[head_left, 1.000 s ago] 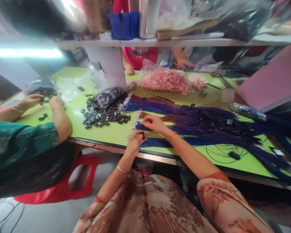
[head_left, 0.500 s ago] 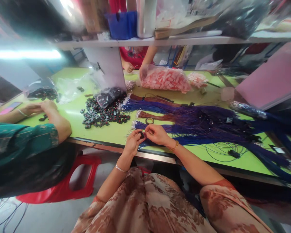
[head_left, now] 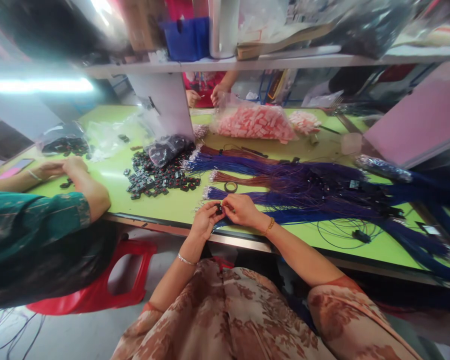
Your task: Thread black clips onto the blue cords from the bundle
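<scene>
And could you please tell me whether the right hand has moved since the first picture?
Yes: the right hand has moved toward the table's front edge, closing in on the left hand.

- Two hands of yours: left hand point(head_left: 205, 219), right hand point(head_left: 243, 211)
- One black piece point(head_left: 219, 209) at your left fingertips
- One tape roll point(head_left: 231, 191) just beyond you
- One blue bin point(head_left: 187, 41), far
- One red stool point(head_left: 93, 296), left of you

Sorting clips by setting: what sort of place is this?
Probably an assembly workshop: bundled blue wires and a heap of small black parts lie on a long green table.
</scene>
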The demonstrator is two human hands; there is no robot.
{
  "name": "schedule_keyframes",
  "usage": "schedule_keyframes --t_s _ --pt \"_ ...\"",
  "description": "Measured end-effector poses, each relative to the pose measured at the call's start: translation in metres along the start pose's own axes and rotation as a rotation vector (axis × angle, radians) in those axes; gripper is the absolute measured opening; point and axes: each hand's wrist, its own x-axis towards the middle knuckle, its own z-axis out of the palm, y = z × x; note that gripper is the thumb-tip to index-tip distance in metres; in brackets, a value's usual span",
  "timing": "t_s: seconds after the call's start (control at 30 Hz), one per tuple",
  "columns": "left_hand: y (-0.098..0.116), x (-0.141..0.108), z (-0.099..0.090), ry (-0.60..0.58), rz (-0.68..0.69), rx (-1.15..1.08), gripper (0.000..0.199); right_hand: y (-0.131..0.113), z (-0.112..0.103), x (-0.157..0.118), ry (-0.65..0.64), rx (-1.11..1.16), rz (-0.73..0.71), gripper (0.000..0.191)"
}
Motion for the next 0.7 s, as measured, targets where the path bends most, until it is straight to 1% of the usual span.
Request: schedule_keyframes --t_s 0.1,0.2,0.37,0.5,0.6,0.67,0.7 --pt "-0.004 0.000 0.002 0.030 0.023 0.043 0.014 -0.001 0.004 0.000 -0.026 -0.071 -0.038 0.011" --pt "-0.005 -0.001 0.005 0.060 0.046 0.059 0.013 -0.001 0.003 -0.001 -0.037 -0.102 -0.051 0.015" --pt "-0.003 -0.003 0.005 0.074 0.054 0.042 0.016 -0.001 -0.002 -0.003 -0.054 -0.046 -0.010 0.014" --pt "-0.005 -0.004 0.006 0.103 0.057 0.099 0.017 -0.001 0.003 -0.006 -0.065 -0.021 -0.003 0.012" --pt "-0.007 -0.005 0.008 0.104 0.071 0.135 0.017 -0.001 0.005 -0.006 -0.062 -0.005 0.002 0.011" --pt "-0.007 -0.006 0.009 0.087 0.080 0.125 0.019 0.001 -0.001 -0.006 -0.036 0.012 0.016 0.013" --pt "-0.007 -0.007 0.009 0.081 0.087 0.114 0.021 0.003 -0.008 -0.006 -0.005 0.020 0.033 0.014"
